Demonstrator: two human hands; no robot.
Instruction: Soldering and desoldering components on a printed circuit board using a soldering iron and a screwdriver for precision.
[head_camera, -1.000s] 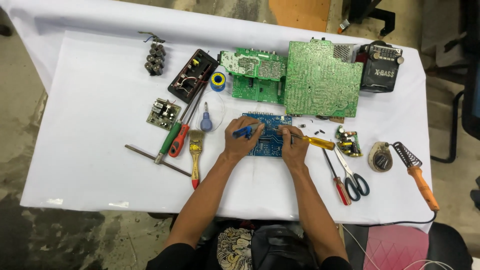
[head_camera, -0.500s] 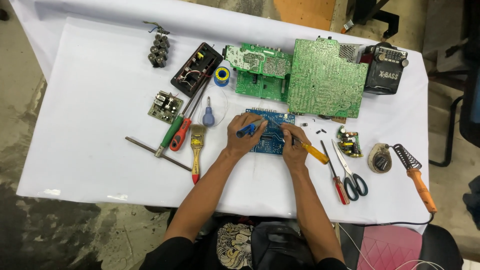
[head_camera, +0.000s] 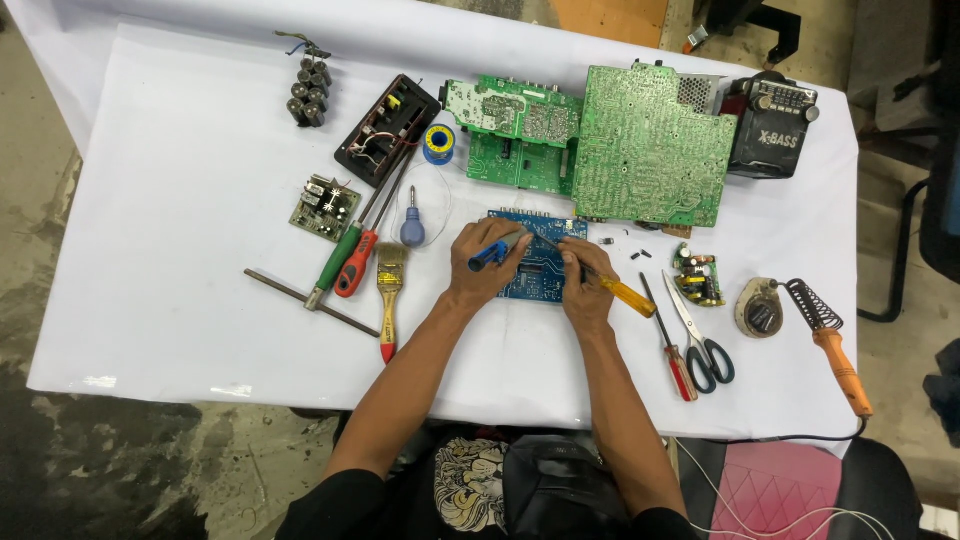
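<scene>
A small blue circuit board (head_camera: 541, 262) lies on the white table (head_camera: 180, 250) in front of me. My left hand (head_camera: 484, 262) rests on the board's left part and grips a blue pen-shaped tool (head_camera: 494, 250) that points at the board. My right hand (head_camera: 583, 277) holds a yellow-handled screwdriver (head_camera: 617, 292), its thin shaft reaching left across the board's top edge. The two hands are close together over the board.
Left of the hands lie a paintbrush (head_camera: 389, 290), green and red screwdrivers (head_camera: 345, 255), a metal T-bar (head_camera: 300, 297) and a small board (head_camera: 325, 208). Large green boards (head_camera: 645, 145) and a black radio (head_camera: 772, 128) sit behind. Scissors (head_camera: 700, 335), a red screwdriver (head_camera: 672, 345) and a soldering iron (head_camera: 835, 345) lie right.
The screwdriver's handle has swung from pointing right to slanting down to the right, with its tip now over the board. Both hands stay on the board.
</scene>
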